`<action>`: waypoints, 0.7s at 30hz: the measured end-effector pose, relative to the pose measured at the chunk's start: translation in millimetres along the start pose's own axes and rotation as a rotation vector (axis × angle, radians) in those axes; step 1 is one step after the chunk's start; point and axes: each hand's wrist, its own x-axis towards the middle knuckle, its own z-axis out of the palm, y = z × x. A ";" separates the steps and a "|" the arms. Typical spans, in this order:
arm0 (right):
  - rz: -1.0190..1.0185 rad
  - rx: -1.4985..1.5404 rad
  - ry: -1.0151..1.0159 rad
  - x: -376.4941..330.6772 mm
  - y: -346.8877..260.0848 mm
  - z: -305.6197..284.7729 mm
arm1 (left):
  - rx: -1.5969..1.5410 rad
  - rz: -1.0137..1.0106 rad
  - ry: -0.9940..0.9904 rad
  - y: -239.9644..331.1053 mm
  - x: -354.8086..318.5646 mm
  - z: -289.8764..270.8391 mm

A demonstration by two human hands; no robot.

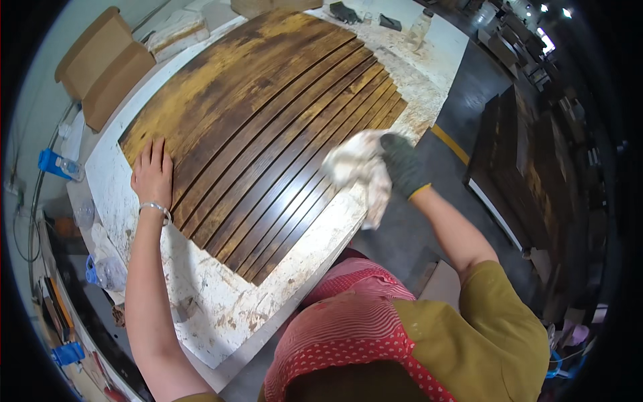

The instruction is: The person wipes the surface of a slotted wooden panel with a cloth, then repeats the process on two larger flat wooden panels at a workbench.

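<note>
I have the bare left hand (pixel 153 175) laid flat, fingers slightly spread, on the left end of the overlapping wooden boards (pixel 221 100), while the right hand (pixel 403 165), in a dark glove, clutches a bunched pale cloth (pixel 358 161) at their near right side; whether the cloth presses the wood or hangs just above, I cannot tell. The boards lie stepped across the middle of a stained white worktop (pixel 211 311), light glaring off the near strips. I judge the wiping to be under way, though which strips are done and which are left, I cannot tell. Beyond, an open cardboard box (pixel 107 63) sits far left, a clear bottle (pixel 418 30) far right; dark panels (pixel 512 157) stand off the worktop, at right.
</note>
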 end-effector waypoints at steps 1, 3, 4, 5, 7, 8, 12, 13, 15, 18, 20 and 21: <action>0.214 -0.008 -0.100 8.8 26.3 -9.6 | 0.007 -0.013 -0.032 -0.6 0.3 0.3; 0.101 0.014 -0.065 13.9 26.4 -25.1 | 0.012 0.001 -0.025 -2.9 1.1 1.0; 0.109 0.029 -0.050 14.0 13.4 -35.6 | 0.012 0.005 -0.010 -4.2 1.0 1.3; 0.035 0.221 -0.163 9.7 -14.1 -40.0 | 0.015 0.011 -0.004 -5.7 0.9 1.4; -0.083 0.849 -0.163 -2.4 -73.2 -46.4 | 0.014 0.034 -0.008 -8.0 0.4 1.6; -0.237 1.055 -0.060 -6.1 -94.3 -43.5 | 0.011 0.044 -0.012 -9.3 0.3 0.9; -0.139 0.959 -0.336 -2.1 -57.5 -2.8 | 0.016 0.095 -0.020 -12.6 -0.8 -2.5; -0.219 0.953 -0.105 5.9 -30.7 14.0 | 0.030 0.083 -0.047 -12.9 -1.1 -3.2; 0.081 0.973 -0.167 18.1 62.4 24.5 | 0.037 0.072 -0.049 -12.5 -1.4 -5.0; 0.067 -0.091 0.030 50.6 173.7 9.4 | 0.048 0.077 -0.067 -8.5 -1.0 -9.8; 0.077 -0.126 0.055 68.7 197.0 -15.7 | 0.070 0.065 -0.093 -3.6 -0.4 -15.7; 0.098 -0.158 -0.012 72.5 190.3 -26.6 | 0.104 0.101 -0.087 -0.8 0.0 -19.4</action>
